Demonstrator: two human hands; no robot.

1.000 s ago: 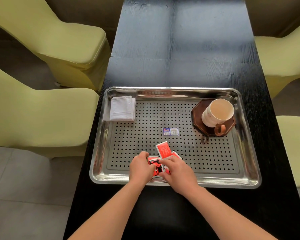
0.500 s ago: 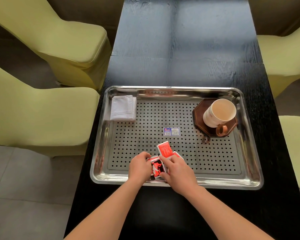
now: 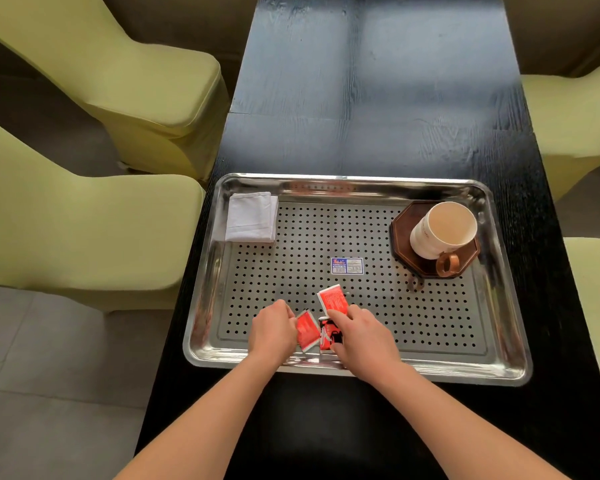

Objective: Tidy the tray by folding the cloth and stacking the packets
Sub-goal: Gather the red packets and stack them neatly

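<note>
A steel perforated tray lies on the black table. A folded white cloth rests in its far left corner. Three red packets sit near the tray's front edge. My left hand pinches one red packet by its left side. My right hand rests on a red and black packet, its index finger touching a third red packet that lies just beyond. Part of the middle packet is hidden under my right hand.
A white cup with a brown handle stands on a dark octagonal coaster at the tray's far right. A small label is stuck at the tray's middle. Yellow-green chairs flank the black table on both sides.
My left hand has pulled one red packet off to the left, apart from the red and black one. My right hand stays on the other packets.
</note>
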